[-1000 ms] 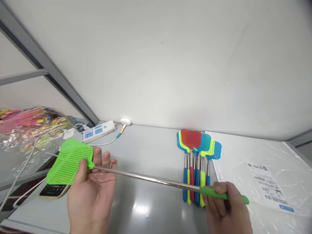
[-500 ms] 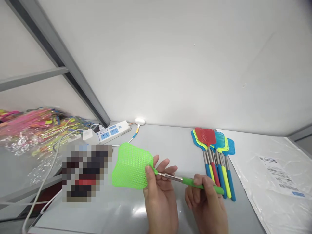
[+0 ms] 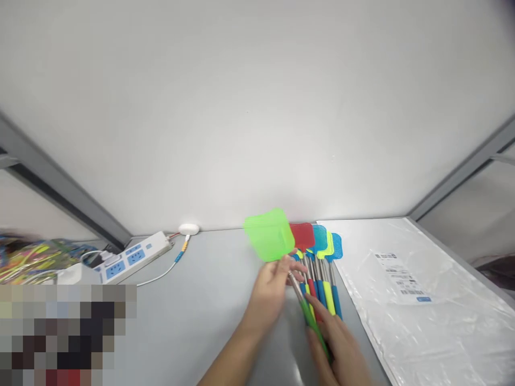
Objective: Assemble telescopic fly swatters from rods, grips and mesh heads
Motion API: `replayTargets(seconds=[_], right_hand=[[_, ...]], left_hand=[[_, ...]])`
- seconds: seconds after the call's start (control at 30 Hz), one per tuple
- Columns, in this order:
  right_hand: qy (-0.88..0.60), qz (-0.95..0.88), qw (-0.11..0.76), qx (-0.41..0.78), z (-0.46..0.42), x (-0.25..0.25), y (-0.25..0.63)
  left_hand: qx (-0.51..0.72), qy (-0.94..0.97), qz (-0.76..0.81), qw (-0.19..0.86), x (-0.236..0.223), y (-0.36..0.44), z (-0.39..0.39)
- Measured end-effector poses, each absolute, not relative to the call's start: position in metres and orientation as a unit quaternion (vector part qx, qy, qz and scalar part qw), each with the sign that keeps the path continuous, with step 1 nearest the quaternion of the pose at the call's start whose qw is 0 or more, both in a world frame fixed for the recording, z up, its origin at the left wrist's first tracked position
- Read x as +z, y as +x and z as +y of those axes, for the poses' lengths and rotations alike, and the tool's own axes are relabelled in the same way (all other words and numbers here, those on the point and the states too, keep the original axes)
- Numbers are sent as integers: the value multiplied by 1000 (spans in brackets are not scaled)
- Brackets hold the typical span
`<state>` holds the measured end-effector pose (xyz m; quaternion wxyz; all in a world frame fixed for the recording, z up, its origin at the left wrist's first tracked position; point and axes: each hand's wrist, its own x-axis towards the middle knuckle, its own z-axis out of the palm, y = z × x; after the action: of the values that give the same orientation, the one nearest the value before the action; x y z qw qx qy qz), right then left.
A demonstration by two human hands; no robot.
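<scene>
Left hand [image 3: 269, 294] is half curled, its fingers pinching the thin metal rod of a green fly swatter [image 3: 269, 235] just below the flat head; the head sticks up near the back edge of the counter [image 3: 209, 300]; it looks light and bendy, and the rod looks stiff; right hand [image 3: 332, 346] is curled around the green handle, which looks like the best spot to hold; just right of the head, more fly swatters [image 3: 319, 241] lie in a row on the counter, red, blue and yellow; a clear plastic sheet [image 3: 386, 300] lies further right.

Fly swatters [image 3: 319, 238] on desk [image 3: 193, 332], power strip [image 3: 132, 257] left, plastic sheet [image 3: 402, 332] right
</scene>
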<state>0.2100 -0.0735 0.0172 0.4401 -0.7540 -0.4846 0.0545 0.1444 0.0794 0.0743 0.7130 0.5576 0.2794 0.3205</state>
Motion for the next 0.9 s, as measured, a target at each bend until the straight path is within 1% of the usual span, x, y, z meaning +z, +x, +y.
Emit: replayTargets(seconds=[0.07,0.13,0.2,0.27,0.37,0.43,0.53,0.63,0.73,0.8,0.9], right_hand=[[-811,-402,418,73,-83,10,222],[-857,-328,385,99,-87,8,236],[-897,-280,322,117,-84,10,251],[-919,-273,259,113,-76,15,262],[-922,-302,216,108,-61,20,269],[-911,-326,213,138,-56,22,270],[-897,-342,223,167,-59,22,276],[-910,-308,239,145,-66,18,289],[-902,-298,253,182,-70,14,297],[-886,-317,263,213,-69,13,296],[-861,-366,279,216,-60,12,282]], left_hand=[[247,640,248,684,60,166,72],[214,708,252,624,45,180,64],[225,749,278,557,29,188,58],[258,759,304,515,15,192,55],[299,732,332,514,2,195,55],[293,701,349,548,-2,197,57],[232,664,370,607,-1,196,61],[163,694,370,595,9,194,68],[93,779,354,509,25,197,76],[56,836,348,422,35,203,78],[19,889,355,289,41,215,79]])
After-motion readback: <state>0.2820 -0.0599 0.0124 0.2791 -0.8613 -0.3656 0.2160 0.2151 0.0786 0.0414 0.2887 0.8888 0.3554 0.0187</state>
